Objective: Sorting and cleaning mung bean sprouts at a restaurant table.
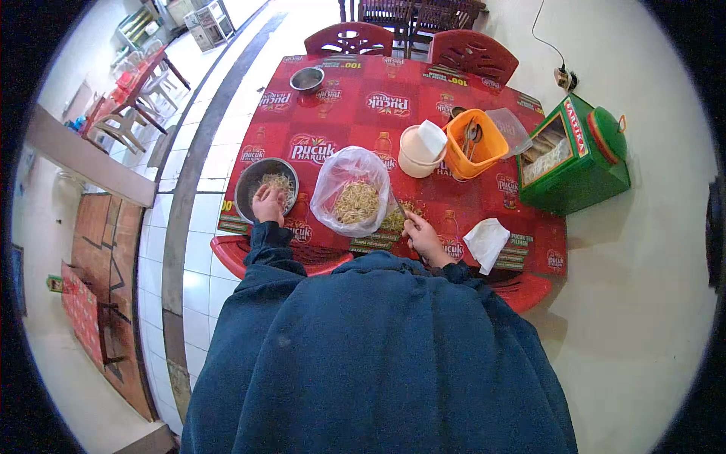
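Note:
My left hand point(269, 204) is over the near part of a metal bowl point(239, 196) that contains bean sprouts point(279, 183); its fingers are slightly curled, and whether they hold any sprouts is unclear. In my right hand point(421, 234) is a knife point(399, 205), its blade pointing away from me beside the plastic bag. That clear plastic bag point(368, 162) stands open between the hands with a heap of bean sprouts point(356, 202) in it. A smaller pile of sprouts or trimmings point(394, 221) lies on the table just right of the bag, partly behind the knife and right hand.
On the red table cover point(363, 85) are a small metal bowl point(307, 79), a pale tub point(417, 164), an orange container point(473, 150) with cutlery, a white cloth or tissue point(486, 244) and a green tin point(595, 176). Red chairs point(473, 54) stand around the table.

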Available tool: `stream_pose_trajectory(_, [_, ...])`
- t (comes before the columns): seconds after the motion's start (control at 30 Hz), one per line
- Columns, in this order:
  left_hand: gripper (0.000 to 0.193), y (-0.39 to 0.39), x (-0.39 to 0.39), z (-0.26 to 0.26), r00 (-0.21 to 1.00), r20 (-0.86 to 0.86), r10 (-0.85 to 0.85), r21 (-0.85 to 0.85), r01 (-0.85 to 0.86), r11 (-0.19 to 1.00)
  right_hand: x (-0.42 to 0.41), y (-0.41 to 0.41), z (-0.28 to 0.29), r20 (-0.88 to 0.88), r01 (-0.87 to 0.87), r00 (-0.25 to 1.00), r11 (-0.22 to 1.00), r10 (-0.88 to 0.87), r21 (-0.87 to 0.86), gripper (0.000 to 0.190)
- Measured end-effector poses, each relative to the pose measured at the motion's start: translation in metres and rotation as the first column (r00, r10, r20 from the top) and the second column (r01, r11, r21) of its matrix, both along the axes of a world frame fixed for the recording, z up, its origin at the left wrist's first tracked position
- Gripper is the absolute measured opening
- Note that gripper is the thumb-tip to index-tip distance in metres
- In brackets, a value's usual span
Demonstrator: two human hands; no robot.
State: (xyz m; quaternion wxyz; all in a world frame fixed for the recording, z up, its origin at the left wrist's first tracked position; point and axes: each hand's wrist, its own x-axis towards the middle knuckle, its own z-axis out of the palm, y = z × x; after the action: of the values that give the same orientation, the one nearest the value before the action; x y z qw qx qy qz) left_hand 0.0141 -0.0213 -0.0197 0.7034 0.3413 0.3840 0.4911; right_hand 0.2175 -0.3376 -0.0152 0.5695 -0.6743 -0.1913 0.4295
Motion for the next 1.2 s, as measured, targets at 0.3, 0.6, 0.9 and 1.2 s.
stream_pose_trajectory(0.3, [0.023,-0.060,0.061,0.007,0.667,-0.711,0.225,0.698,0.629,0.341,0.001,0.002,0.002,0.000,0.013,1.000,0.998,-0.013,-0.057,0.039])
stream_pose_trajectory(0.6, [0.017,-0.117,0.104,0.012,-0.008,-0.962,0.272,0.057,0.971,0.230,0.001,-0.002,0.002,-0.016,0.033,0.999,0.999,-0.033,-0.020,0.036])
stream_pose_trajectory(0.9, [0.013,-0.103,0.096,-0.009,0.197,-0.978,0.069,0.209,0.928,0.309,0.000,-0.002,0.007,-0.016,0.003,1.000,1.000,-0.003,-0.028,0.038])
stream_pose_trajectory(1.2, [0.019,-0.128,0.100,0.024,0.344,-0.888,-0.306,0.216,0.898,0.384,-0.008,-0.001,0.028,-0.074,-0.144,0.986,0.985,0.152,0.094,0.041])
